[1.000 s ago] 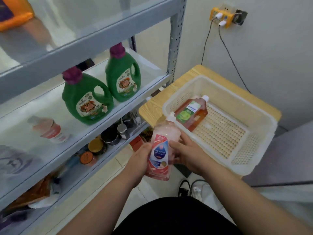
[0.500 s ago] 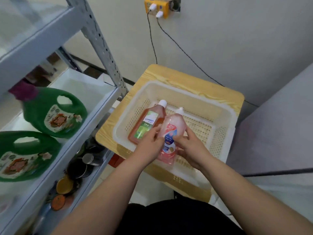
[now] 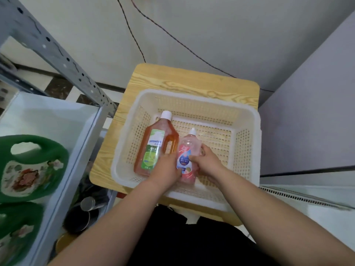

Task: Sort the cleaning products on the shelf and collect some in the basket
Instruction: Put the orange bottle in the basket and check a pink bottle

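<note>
A white perforated basket [image 3: 247, 120] sits on a small wooden table [image 3: 192, 81]. An orange bottle [image 3: 153, 146] with a green label and white cap lies inside it on the left. Beside it lies a pink bottle [image 3: 185, 158] with a white cap. My left hand [image 3: 167, 167] grips the pink bottle's left side and my right hand [image 3: 205, 160] grips its right side, low inside the basket. Two green detergent jugs [image 3: 32, 166] stand on the metal shelf [image 3: 76, 150] at the left.
A grey perforated shelf post [image 3: 57, 52] rises at the upper left. Dark cans and pots [image 3: 84, 212] sit on the lower shelf. Black cables [image 3: 172, 39] run down the wall behind the table. A grey surface [image 3: 311, 112] borders the basket's right side.
Both hands carried the pink bottle from in front of the shelf over to the basket and lowered it beside the orange bottle. The view swung right and down toward the basket.
</note>
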### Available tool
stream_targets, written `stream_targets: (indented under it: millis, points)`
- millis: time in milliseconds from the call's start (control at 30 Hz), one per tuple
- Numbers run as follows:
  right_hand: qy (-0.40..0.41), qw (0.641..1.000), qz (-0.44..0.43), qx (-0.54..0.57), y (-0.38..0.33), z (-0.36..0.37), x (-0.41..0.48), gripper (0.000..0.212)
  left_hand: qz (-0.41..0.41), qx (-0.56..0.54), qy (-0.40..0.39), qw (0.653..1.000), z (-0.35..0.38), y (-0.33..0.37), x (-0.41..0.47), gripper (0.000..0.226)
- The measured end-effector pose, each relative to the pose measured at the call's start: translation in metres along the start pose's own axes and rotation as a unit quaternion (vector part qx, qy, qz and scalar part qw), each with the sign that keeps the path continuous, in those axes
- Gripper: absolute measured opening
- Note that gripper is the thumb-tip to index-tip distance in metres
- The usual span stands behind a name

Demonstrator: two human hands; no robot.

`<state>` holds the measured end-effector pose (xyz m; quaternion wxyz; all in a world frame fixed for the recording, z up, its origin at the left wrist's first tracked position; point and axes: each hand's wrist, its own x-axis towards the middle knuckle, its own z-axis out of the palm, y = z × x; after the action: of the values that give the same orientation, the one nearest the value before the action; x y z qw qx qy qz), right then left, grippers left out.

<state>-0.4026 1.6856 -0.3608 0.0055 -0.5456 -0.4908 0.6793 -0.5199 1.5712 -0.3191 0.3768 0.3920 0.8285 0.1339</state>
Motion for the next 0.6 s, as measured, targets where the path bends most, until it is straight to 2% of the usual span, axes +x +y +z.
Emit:
stream_targets:
  millis: [67,133,233,367,500,600]
  points:
    - [0.023,0.999,0.013,-0.019,0.007,0.007,0.001,0.058,0.043,0.057,-0.026,0.997,-0.002,-0.010,0.001,0.035]
    - [0.049,0.998,0.021,-0.021,0.012,0.013,0.001,0.056,0.070,0.102,-0.062,0.990,-0.004,-0.020,0.004,0.044]
    - [0.076,0.993,-0.006,-0.085,0.009,0.018,-0.003,0.052,0.121,0.166,-0.082,0.975,-0.006,-0.031,0.013,0.047]
    - [0.113,0.961,-0.067,-0.245,0.006,0.017,-0.011,0.077,0.213,0.286,-0.038,0.933,-0.006,-0.037,0.018,0.071]
    - [0.061,0.958,-0.093,-0.264,0.014,0.022,-0.021,0.083,0.169,0.314,-0.074,0.931,-0.004,-0.038,0.021,0.081]
    - [0.013,0.919,-0.098,-0.382,0.014,0.018,-0.021,0.085,0.161,0.320,-0.081,0.930,-0.004,-0.037,0.022,0.082]
